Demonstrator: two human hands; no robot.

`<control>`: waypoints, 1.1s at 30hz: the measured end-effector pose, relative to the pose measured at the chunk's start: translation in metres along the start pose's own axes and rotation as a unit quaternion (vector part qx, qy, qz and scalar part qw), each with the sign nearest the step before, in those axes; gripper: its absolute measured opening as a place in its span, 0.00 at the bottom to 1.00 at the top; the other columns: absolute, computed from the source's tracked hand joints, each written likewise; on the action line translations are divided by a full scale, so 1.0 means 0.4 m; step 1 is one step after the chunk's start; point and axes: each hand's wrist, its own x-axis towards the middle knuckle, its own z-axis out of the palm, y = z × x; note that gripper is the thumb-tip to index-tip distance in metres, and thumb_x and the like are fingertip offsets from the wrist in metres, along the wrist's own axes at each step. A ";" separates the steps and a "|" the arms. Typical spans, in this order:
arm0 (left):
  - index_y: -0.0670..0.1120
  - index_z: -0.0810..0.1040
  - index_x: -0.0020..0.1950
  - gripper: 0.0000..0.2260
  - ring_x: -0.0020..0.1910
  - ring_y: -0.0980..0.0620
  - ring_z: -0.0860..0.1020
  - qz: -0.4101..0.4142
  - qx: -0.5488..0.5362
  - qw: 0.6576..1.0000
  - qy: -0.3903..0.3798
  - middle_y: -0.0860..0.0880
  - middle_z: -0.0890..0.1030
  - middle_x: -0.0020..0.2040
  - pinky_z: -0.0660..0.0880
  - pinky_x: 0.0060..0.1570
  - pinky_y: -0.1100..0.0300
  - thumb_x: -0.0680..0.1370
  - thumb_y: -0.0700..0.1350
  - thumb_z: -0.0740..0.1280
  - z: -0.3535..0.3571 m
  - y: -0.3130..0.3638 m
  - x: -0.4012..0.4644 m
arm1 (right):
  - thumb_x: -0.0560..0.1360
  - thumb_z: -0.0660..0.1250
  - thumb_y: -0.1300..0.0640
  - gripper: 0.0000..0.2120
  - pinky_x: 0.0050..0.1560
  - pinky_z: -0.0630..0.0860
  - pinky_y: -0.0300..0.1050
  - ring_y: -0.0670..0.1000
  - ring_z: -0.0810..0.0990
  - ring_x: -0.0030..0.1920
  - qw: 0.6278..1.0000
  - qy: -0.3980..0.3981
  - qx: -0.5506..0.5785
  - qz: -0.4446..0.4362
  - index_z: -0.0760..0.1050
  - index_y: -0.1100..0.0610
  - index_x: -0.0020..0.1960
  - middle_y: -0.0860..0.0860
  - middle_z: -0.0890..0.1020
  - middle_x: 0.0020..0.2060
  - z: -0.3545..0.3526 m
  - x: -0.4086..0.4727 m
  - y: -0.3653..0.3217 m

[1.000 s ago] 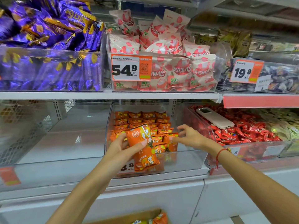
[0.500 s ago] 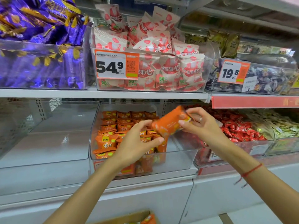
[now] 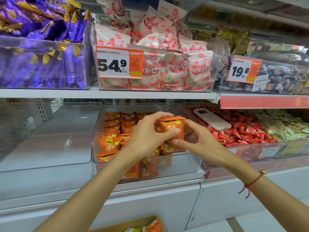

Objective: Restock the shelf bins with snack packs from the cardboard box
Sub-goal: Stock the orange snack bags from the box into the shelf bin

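partly done, by the look of it. neat rows of small orange crinkle-edged foil snack packs [image 3: 111, 129] already laid across the left and back of the clear rigid plastic shelf bin [image 3: 184, 166] on the lower shelf; right front of that bin's floor still bare and glossy. more stock waiting below: brown corrugated cardboard box [image 3: 133, 223] at the bottom edge, with a few orange packs showing inside. neighbouring clear plastic bin on the left [image 3: 50, 148] apparently holding nothing, so plenty probably left to fill.

in hand: one puffy orange pillow-shaped snack pack [image 3: 173, 131], glossy film with serrated seams top and bottom, held upright just above the middle bin's front area. left hand [image 3: 147, 136] curled round its left side, thumb pressed on the printed face. right hand [image 3: 197, 139] at its right edge, fingers loosely bent, fingertips touching the wrapper; whether pinching or merely steadying, cannot tell.

elsewhere: purple and gold twisted foil sweets [image 3: 41, 47] heaped in a clear tub above; pink and cream matte pouches [image 3: 167, 64] behind an orange-bordered paper price card [image 3: 119, 62]; shiny red wrapped candies [image 3: 242, 131] to the right, with a smooth beige slab-shaped phone [image 3: 212, 121] lying on top of them. thin red string bracelet [image 3: 252, 183] on the right wrist.
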 end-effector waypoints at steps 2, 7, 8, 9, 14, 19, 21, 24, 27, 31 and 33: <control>0.58 0.71 0.68 0.30 0.62 0.59 0.75 -0.012 0.022 1.000 -0.018 0.58 0.77 0.64 0.72 0.64 0.54 0.68 0.61 0.73 -0.001 -0.021 0.000 | 0.71 0.73 0.51 0.23 0.51 0.75 0.36 0.41 0.80 0.52 1.000 0.005 -0.015 0.001 0.73 0.49 0.64 0.41 0.82 0.51 -0.004 0.010 0.022; 0.60 0.70 0.69 0.20 0.67 0.59 0.69 0.017 0.266 0.960 -0.092 0.62 0.70 0.68 0.67 0.61 0.60 0.77 0.60 0.63 -0.021 -0.140 -0.073 | 0.70 0.75 0.58 0.24 0.54 0.79 0.45 0.50 0.82 0.52 0.997 -0.012 0.004 0.070 0.67 0.55 0.61 0.50 0.82 0.53 -0.024 0.033 0.090; 0.61 0.72 0.67 0.18 0.66 0.59 0.70 0.019 0.270 0.958 -0.093 0.63 0.72 0.67 0.66 0.57 0.63 0.78 0.60 0.61 -0.019 -0.155 -0.085 | 0.70 0.75 0.59 0.25 0.54 0.79 0.46 0.51 0.82 0.52 0.996 -0.039 0.004 0.075 0.66 0.54 0.61 0.50 0.81 0.53 -0.021 0.038 0.096; 0.61 0.73 0.66 0.16 0.64 0.60 0.71 0.021 0.270 0.959 -0.087 0.63 0.74 0.65 0.64 0.55 0.65 0.79 0.60 0.60 -0.015 -0.165 -0.091 | 0.70 0.75 0.58 0.25 0.54 0.80 0.47 0.51 0.83 0.51 0.994 -0.070 -0.002 0.079 0.66 0.52 0.62 0.50 0.81 0.54 -0.015 0.043 0.102; 0.61 0.75 0.64 0.14 0.62 0.62 0.72 0.030 0.266 0.962 -0.056 0.64 0.76 0.62 0.63 0.57 0.64 0.79 0.58 0.61 -0.006 -0.176 -0.096 | 0.71 0.70 0.41 0.16 0.55 0.76 0.45 0.47 0.80 0.53 0.990 -0.095 -0.057 0.087 0.75 0.44 0.56 0.45 0.79 0.54 0.023 0.066 0.113; 0.61 0.76 0.63 0.14 0.62 0.62 0.72 0.030 0.268 0.962 -0.052 0.64 0.76 0.61 0.64 0.58 0.62 0.79 0.58 0.61 -0.004 -0.182 -0.095 | 0.72 0.70 0.43 0.08 0.54 0.75 0.47 0.45 0.80 0.50 0.985 -0.052 -0.135 0.092 0.76 0.40 0.50 0.46 0.81 0.53 0.044 0.083 0.121; 0.62 0.76 0.63 0.13 0.61 0.62 0.72 0.030 0.269 0.961 -0.051 0.64 0.76 0.61 0.63 0.58 0.62 0.79 0.58 0.61 -0.004 -0.181 -0.097 | 0.71 0.70 0.43 0.07 0.55 0.76 0.52 0.48 0.81 0.47 0.979 -0.066 -0.159 0.107 0.76 0.41 0.47 0.47 0.82 0.50 0.061 0.081 0.135; 0.61 0.76 0.63 0.14 0.62 0.62 0.71 0.034 0.264 0.962 -0.054 0.64 0.76 0.61 0.63 0.60 0.62 0.79 0.58 0.60 -0.004 -0.178 -0.097 | 0.72 0.71 0.47 0.06 0.53 0.77 0.52 0.46 0.78 0.44 0.977 -0.088 -0.153 0.118 0.77 0.47 0.46 0.46 0.82 0.49 0.069 0.086 0.142; 0.59 0.76 0.63 0.16 0.65 0.59 0.68 0.075 0.302 0.950 -0.013 0.60 0.75 0.64 0.59 0.67 0.60 0.78 0.60 0.60 -0.024 -0.186 -0.111 | 0.72 0.71 0.46 0.06 0.54 0.76 0.51 0.46 0.77 0.46 0.975 -0.114 -0.144 0.126 0.75 0.45 0.45 0.45 0.80 0.50 0.064 0.091 0.142; 0.53 0.74 0.66 0.27 0.69 0.52 0.67 0.079 0.333 0.931 0.126 0.54 0.71 0.70 0.61 0.67 0.55 0.72 0.66 0.61 -0.119 -0.221 -0.155 | 0.70 0.72 0.44 0.16 0.59 0.71 0.41 0.43 0.73 0.54 0.981 -0.101 -0.143 0.084 0.73 0.42 0.55 0.46 0.72 0.53 0.046 0.089 0.144; 0.51 0.69 0.71 0.37 0.71 0.51 0.64 0.024 0.326 0.932 0.158 0.53 0.65 0.73 0.63 0.67 0.52 0.68 0.70 0.63 -0.164 -0.244 -0.182 | 0.69 0.70 0.39 0.26 0.63 0.69 0.41 0.41 0.70 0.58 0.988 -0.079 -0.095 0.089 0.69 0.42 0.64 0.47 0.68 0.59 0.055 0.096 0.136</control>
